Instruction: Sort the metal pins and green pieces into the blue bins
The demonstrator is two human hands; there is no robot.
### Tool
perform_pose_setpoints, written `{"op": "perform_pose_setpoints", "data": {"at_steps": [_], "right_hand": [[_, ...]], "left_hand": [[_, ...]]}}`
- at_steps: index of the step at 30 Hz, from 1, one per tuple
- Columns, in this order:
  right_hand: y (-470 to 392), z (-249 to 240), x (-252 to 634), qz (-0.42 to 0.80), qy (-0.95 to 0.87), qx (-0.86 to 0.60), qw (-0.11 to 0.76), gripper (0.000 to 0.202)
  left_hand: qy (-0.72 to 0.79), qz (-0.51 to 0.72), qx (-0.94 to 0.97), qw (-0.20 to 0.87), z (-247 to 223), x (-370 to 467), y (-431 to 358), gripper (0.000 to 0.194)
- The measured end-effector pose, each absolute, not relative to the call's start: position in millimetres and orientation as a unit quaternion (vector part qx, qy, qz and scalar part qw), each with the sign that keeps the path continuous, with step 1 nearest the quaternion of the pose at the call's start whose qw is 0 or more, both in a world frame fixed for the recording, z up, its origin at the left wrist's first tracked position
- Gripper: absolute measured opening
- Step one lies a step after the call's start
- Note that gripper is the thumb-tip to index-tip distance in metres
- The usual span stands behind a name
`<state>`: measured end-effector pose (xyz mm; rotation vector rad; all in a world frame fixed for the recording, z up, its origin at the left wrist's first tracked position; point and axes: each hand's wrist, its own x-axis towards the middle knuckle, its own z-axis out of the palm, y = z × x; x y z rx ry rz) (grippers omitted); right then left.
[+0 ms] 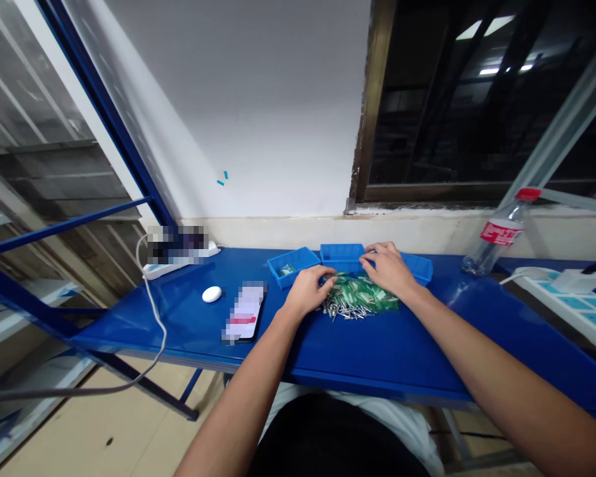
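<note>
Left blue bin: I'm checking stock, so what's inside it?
Small pale pieces show inside the left bin; its near wall hides whatever lies low behind it.

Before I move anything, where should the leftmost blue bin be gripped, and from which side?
I'd pinch the leftmost blue bin by its left rim, coming from the left. That edge faces away from the middle blue bin and the left hand, both near its right end. Keep it level: it's open-topped, with small pieces inside.
</note>
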<state>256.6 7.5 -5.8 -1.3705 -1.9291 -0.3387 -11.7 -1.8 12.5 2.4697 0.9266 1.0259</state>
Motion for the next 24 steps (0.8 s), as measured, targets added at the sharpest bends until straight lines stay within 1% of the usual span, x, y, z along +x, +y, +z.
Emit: {"op": "perform_pose_setpoints", "data": {"at_steps": [2, 5, 9, 14, 18, 21, 24], "right_hand": [[2, 1, 250, -0.119, -0.758, -0.517, 0.38, 0.023], [-10, 10, 236, -0.075, -0.797, -0.454, 0.391, 0.021], [-19, 9, 220, -0.007, -0.847, -0.398, 0.353, 0.02], [-15, -1, 218, -0.001, -0.847, -0.422, 0.324, 0.018], [-15, 2, 218, -0.01, -0.843, -0.434, 0.318, 0.017], [-20, 9, 215, -0.008, -0.815, -0.453, 0.362, 0.013], [-27, 16, 209, 0.059, -0.767, -0.459, 0.444, 0.011]], "left_hand": [[0.321, 0.359, 0.862, 0.159, 12, -11, -1, 0.03], [0.32, 0.361, 0.86, 0.169, 12, -10, -1, 0.033], [0.316, 0.358, 0.858, 0.19, 12, -10, -1, 0.028], [0.309, 0.356, 0.862, 0.187, 13, -10, -3, 0.023], [0.308, 0.367, 0.857, 0.187, 12, -10, -3, 0.023], [0.308, 0.39, 0.851, 0.172, 13, -11, -3, 0.028], [0.299, 0.416, 0.843, 0.164, 16, -11, -4, 0.036]]}}
